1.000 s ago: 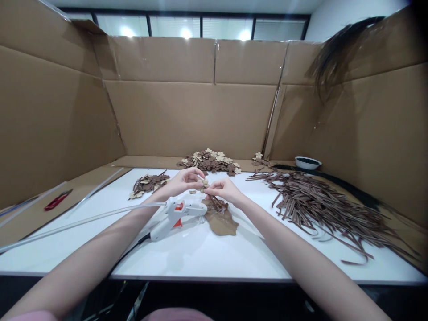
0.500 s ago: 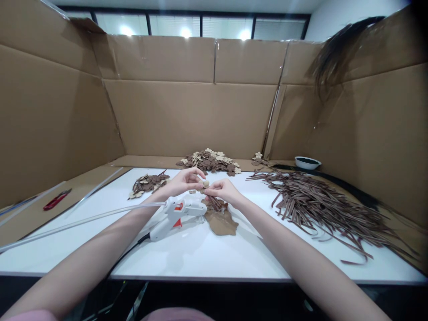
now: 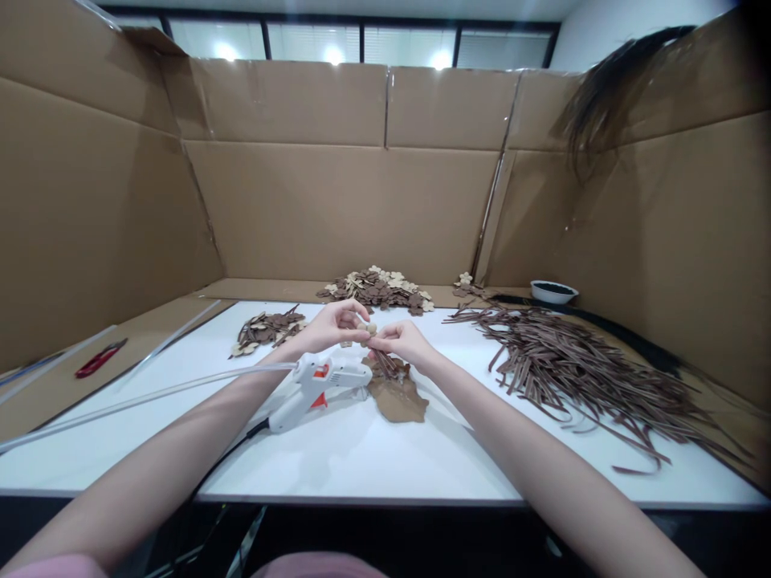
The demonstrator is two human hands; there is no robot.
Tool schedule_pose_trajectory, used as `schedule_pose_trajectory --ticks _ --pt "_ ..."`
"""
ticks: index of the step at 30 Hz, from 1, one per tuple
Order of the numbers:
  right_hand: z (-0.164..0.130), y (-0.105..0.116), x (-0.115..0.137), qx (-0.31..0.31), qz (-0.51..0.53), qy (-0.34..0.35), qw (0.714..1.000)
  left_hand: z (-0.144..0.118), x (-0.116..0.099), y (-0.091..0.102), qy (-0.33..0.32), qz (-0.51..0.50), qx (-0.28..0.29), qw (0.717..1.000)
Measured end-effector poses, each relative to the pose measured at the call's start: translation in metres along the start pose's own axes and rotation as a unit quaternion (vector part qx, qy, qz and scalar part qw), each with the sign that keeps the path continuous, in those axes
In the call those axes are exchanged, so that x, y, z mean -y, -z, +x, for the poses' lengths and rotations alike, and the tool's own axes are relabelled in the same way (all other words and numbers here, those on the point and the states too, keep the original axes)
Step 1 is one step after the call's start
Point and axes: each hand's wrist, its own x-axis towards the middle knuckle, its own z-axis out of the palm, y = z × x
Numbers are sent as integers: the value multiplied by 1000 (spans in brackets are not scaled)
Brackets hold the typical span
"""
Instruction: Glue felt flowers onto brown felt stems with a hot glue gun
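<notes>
My left hand [image 3: 330, 325] and my right hand [image 3: 402, 340] meet above the middle of the white table [image 3: 373, 449]. Both pinch a small tan flower-shaped piece [image 3: 369, 328] between their fingertips. Thin brown strips [image 3: 389, 366] hang down from the right hand's fingers. Right under them lies a brown scrap [image 3: 398, 398]. A white glue gun [image 3: 314, 387] with an orange trigger lies on the table just below my left hand, nozzle toward the scrap.
A large heap of brown strips [image 3: 572, 361] covers the table's right side. Piles of flower cut-outs [image 3: 378, 290] and leaf pieces [image 3: 266, 330] lie behind. A white bowl [image 3: 553, 291], red pliers [image 3: 99, 358] and glue sticks [image 3: 138, 397] are around. Cardboard walls [image 3: 337, 201] enclose the table.
Both hands stay together on the small piece, shifted slightly upward in view. Nothing else on the table has moved.
</notes>
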Motion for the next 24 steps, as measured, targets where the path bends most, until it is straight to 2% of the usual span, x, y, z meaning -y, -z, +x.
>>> schedule_pose_trajectory --ticks 13,24 --pt "2 1 -2 40 26 13 999 -3 -2 7 6 -17 -35 999" --pt "4 4 -5 55 28 40 997 -4 -1 9 7 -52 -25 998"
